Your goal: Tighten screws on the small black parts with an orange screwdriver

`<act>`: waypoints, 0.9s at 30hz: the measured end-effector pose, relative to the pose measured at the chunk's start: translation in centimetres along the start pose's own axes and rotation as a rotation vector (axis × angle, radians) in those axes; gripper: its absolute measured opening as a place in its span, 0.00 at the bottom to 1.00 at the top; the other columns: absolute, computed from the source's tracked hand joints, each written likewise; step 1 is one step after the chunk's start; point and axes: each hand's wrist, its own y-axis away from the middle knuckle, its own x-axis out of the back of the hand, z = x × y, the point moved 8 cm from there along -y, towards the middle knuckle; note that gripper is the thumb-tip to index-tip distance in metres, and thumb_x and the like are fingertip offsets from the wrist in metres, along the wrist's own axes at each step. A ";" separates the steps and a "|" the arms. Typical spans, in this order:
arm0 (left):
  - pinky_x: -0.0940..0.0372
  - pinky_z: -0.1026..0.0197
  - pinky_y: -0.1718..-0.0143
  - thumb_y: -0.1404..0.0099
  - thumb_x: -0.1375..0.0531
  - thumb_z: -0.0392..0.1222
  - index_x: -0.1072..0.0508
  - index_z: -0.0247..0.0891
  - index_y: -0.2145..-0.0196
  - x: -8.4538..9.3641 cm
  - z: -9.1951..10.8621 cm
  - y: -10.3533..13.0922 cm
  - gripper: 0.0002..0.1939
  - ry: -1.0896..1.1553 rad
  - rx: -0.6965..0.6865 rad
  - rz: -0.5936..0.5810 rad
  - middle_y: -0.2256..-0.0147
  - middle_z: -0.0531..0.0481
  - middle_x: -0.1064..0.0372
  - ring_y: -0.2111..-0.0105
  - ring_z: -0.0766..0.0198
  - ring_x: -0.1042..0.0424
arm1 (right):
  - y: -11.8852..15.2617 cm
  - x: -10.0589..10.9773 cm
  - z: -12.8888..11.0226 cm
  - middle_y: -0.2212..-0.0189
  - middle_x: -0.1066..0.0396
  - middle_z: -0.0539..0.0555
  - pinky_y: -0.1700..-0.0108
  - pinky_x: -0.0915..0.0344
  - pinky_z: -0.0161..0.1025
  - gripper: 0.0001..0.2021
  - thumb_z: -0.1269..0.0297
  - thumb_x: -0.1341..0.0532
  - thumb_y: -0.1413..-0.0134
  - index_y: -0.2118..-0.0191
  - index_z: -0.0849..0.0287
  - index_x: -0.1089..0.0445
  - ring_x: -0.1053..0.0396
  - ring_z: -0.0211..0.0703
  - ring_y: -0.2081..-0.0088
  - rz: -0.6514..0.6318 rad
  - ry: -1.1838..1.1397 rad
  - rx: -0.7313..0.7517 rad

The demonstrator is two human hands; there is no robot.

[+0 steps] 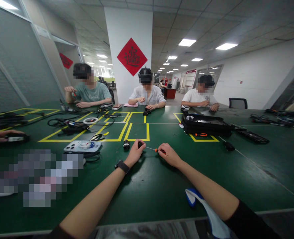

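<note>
Near the middle of the green table, my left hand is closed around a small black object, mostly hidden by the fingers. To its right, my right hand grips a screwdriver with an orange and black handle. The thin metal shaft points left, and its tip reaches the black object at my left fingers; the exact contact is too small to tell. A black cylindrical item stands just left of my left hand.
A phone lies to the left, cables beyond it. Black trays are stacked at the back right, an orange tool before them. A blue-white object sits by my right forearm. Three people sit opposite; another person's hand is far left.
</note>
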 end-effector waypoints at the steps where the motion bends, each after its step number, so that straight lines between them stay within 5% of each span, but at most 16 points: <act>1: 0.40 0.63 0.64 0.41 0.47 0.46 0.36 0.39 0.66 0.0 -0.1 0.0 0.09 0.005 0.017 -0.007 0.70 0.53 0.35 0.68 0.66 0.36 | 0.0 0.1 -0.1 0.68 0.36 0.53 0.59 0.43 0.39 0.05 0.67 0.45 0.45 0.67 0.60 0.33 0.40 0.42 0.63 0.002 0.002 0.009; 27: 0.42 0.63 0.64 0.40 0.49 0.48 0.37 0.38 0.66 -0.1 0.7 -0.1 0.10 -0.077 -0.010 -0.007 0.70 0.53 0.37 0.69 0.66 0.37 | -0.1 0.1 0.3 0.65 0.36 0.53 0.60 0.42 0.39 0.08 0.70 0.40 0.52 0.63 0.59 0.37 0.41 0.42 0.62 0.000 -0.078 -0.049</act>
